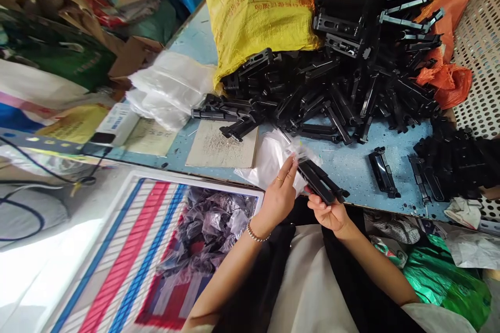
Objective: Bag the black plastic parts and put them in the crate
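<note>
My right hand (330, 214) is closed around a long black plastic part (322, 182) at the near edge of the blue table (351, 164). The part's far end sits inside a small clear plastic bag (273, 158). My left hand (279, 195) pinches the mouth of that bag beside the part; it wears a ring and a bead bracelet. A big heap of the same black parts (336, 88) lies on the table just beyond my hands. One loose black part (383, 173) lies to the right of them.
A yellow woven sack (258, 5) and an orange bag (449, 21) lie behind the heap. A striped sack (156, 250) holding bagged parts stands open at lower left. A stack of clear bags (167, 88), a grey card (222, 145) and a white perforated panel (480, 47) are nearby.
</note>
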Demonstrator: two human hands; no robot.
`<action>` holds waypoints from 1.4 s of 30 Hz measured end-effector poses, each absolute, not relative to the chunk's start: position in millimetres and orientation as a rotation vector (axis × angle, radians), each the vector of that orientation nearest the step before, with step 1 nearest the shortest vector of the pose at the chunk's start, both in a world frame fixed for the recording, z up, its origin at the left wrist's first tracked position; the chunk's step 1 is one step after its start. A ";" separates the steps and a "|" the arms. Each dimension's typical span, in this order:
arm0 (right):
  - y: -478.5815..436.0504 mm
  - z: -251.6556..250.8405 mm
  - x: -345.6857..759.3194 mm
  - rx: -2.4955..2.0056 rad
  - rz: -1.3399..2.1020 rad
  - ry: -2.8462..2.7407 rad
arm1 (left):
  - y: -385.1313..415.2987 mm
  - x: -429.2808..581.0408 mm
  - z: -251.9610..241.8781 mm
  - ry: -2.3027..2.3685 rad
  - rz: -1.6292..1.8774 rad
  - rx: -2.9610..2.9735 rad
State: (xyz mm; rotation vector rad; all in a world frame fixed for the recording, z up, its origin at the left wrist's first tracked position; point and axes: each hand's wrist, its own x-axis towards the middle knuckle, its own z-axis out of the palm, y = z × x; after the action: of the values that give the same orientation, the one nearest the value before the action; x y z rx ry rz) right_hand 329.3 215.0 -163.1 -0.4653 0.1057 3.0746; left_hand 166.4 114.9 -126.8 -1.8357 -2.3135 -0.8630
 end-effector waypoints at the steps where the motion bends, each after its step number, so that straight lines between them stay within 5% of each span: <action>1: 215.5 -163.6 326.9 -0.550 3.089 0.044 | 114.5 171.3 -125.1 -2.287 -0.909 -1.875; 7: 219.8 -157.6 324.2 -0.739 2.773 -0.494 | 106.1 182.3 -128.3 -2.208 -1.173 -2.012; 13: 217.9 -151.3 325.5 -0.717 2.926 -0.338 | 106.3 180.0 -132.4 -2.204 -1.210 -1.906; 21: 218.2 -134.9 326.4 -1.065 1.961 -1.755 | 95.1 193.3 -118.0 -2.007 -1.064 -2.246; 28: 220.9 -127.7 328.7 -0.912 1.913 -1.884 | 83.4 198.8 -116.7 -1.998 -1.243 -2.373; 33: 213.1 -118.7 319.3 -0.861 1.451 -2.159 | 81.9 190.4 -109.3 -2.193 -1.083 -2.084; 39: 201.8 -79.4 320.8 -0.259 1.996 -2.243 | 18.2 139.2 -39.8 -2.432 -1.758 -1.761; 42: 209.2 -78.6 321.9 -0.396 2.159 -2.146 | -47.0 100.7 -36.1 -3.083 -1.565 -1.304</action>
State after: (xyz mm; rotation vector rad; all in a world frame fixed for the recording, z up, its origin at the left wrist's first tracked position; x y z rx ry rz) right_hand 321.9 209.2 -78.6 -0.3960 -2.1463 2.1591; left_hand 100.7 -47.0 -36.1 -1.3042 -3.0834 -1.5651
